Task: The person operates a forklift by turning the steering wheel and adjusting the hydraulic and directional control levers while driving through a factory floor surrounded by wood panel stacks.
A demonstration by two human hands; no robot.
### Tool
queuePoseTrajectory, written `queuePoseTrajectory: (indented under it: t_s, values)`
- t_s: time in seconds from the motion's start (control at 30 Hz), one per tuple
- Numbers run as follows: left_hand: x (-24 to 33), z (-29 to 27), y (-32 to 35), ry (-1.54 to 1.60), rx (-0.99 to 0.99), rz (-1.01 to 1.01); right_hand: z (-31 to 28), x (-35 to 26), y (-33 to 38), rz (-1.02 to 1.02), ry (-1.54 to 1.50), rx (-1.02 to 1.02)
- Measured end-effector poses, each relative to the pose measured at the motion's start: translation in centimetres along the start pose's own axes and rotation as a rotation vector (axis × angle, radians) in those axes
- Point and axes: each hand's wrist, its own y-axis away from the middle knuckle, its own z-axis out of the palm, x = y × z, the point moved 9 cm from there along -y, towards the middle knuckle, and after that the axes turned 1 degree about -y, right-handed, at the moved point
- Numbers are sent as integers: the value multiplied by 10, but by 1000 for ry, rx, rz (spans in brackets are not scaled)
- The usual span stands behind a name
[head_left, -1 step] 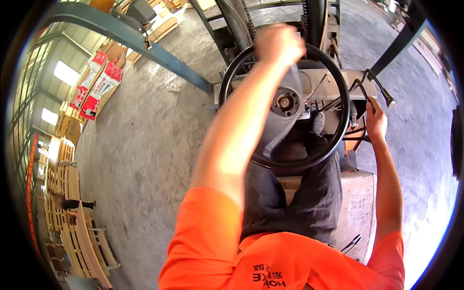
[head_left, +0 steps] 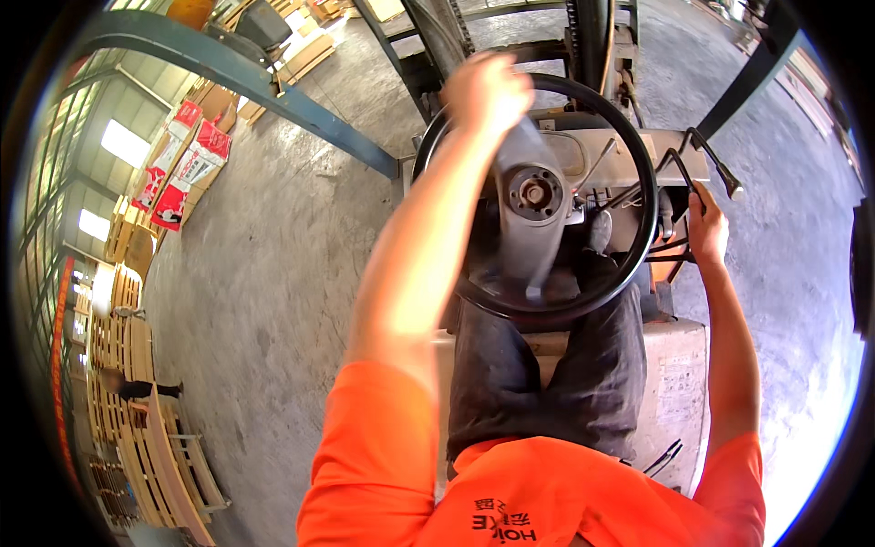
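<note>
My left hand is closed at the upper left of a black steering wheel, its arm reaching across the wheel's left side. Motion smears that hand a little, and what lies under the fingers is hidden. Grey spokes run through the wheel's round hub. Over to the right, my right hand has its fingers wrapped round a bent black lever. A second black lever with a knobbed end sticks out just beyond it. My legs are below the wheel, with one shoe showing through it.
A forklift mast with chains stands ahead. Blue-grey posts flank me. On the left are red-and-white cartons, stacked wooden pallets and a person in dark clothes. Grey concrete floor surrounds the vehicle.
My left hand has moved left along the top of the wheel. The wheel's spokes have turned counterclockwise with it. My right hand stays on the lever.
</note>
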Motion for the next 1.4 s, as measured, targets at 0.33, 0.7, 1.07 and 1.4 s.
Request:
queuePoseTrajectory:
  t_s: [0.33, 0.7, 1.07, 1.4]
  values:
    - [157, -54, 213, 290, -46, 50, 2, -10, -21, 11, 21, -21]
    - [158, -61, 229, 237, -39, 61, 20, -14, -32, -89, -63, -17]
    - [205, -99, 261, 145, 3, 49, -1, -41, -15, -144, -65, -60]
    - [246, -181, 297, 48, 139, -74, -46, -81, 12, -233, -93, -118]
